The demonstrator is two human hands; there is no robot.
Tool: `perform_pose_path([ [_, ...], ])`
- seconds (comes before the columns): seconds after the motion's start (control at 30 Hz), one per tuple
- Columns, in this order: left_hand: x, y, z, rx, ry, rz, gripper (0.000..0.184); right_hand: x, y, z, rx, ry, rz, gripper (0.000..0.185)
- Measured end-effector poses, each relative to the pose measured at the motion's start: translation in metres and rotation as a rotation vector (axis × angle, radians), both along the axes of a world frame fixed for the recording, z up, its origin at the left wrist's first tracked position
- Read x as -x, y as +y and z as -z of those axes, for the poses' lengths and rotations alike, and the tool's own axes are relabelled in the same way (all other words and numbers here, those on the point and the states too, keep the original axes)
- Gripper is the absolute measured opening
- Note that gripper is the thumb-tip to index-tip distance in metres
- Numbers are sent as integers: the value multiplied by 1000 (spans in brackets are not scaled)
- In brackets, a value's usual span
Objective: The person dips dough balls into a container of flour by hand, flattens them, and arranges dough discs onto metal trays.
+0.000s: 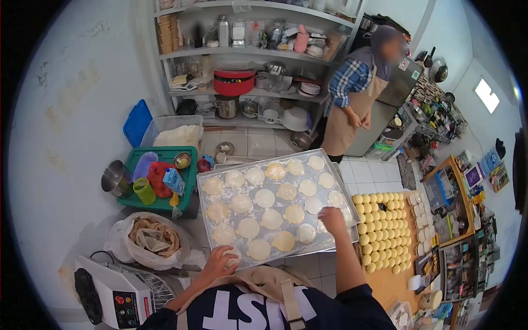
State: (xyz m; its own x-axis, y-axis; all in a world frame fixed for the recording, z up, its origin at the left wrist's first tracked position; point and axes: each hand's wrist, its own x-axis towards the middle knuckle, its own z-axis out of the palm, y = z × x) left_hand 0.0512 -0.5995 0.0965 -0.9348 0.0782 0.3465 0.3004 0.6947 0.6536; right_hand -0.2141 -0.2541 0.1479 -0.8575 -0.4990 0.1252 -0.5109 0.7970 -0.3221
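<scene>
A large metal tray (281, 254) lies in front of me, tilted in view, with rows of flat, pale dough rounds (271, 219) on it, several dusted with flour. At its near left corner, my left hand (219, 264) rests with fingers spread over the rim, touching a dough round (233, 256). My right hand (332, 220) hovers over the tray's right side, its fingers drawn together and pointing down. Whatever it may hold is hidden. Rounds beneath that hand are partly covered by it.
Rows of yellowish dough balls (382, 231) sit on a wooden table (379, 283) at right. A person in an apron (355, 104) stands beyond the tray. At left are a green lid (190, 190) bearing containers, a plastic bag (124, 234) and a machine (118, 300). Shelves (253, 52) line the back.
</scene>
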Motion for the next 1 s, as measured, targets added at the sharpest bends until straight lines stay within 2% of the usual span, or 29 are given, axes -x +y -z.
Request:
perform_pose_path([
  [0.1, -1, -2, 0, 2, 19, -10, 30, 27, -31, 19, -17, 65, -9, 9],
  [0.2, -3, -4, -9, 23, 6, -22, 30, 59, -71, -12, -29, 99, -59, 7],
  [0.3, -10, -8, 6, 20, 16, -38, 30, 92, -106, -16, 80, 137, 50, 5],
  [0.5, -23, -16, 4, 15, 44, -88, 30, 125, -162, -44, -21, 189, 23, 10],
  [0.57, -29, -17, 0, 22, 7, -142, 31, 134, -182, -47, 32, 126, -35, 10],
  [0.63, -34, -19, -2, 35, 31, -184, 31, 135, -202, -50, 46, 168, -111, 11],
  [0.73, -42, -17, -7, 44, 7, -230, 31, 127, -245, -51, 55, 50, -133, 14],
  [0.83, -48, -14, -7, 28, -19, -262, 31, 119, -286, -29, 65, 22, -362, 17],
  [0.87, -49, -13, -6, 22, -21, -269, 31, 107, -298, -36, 80, 25, -446, 17],
  [1.0, -52, -10, -2, 48, -21, -266, 33, 62, -330, -59, 148, -92, -492, 23],
])
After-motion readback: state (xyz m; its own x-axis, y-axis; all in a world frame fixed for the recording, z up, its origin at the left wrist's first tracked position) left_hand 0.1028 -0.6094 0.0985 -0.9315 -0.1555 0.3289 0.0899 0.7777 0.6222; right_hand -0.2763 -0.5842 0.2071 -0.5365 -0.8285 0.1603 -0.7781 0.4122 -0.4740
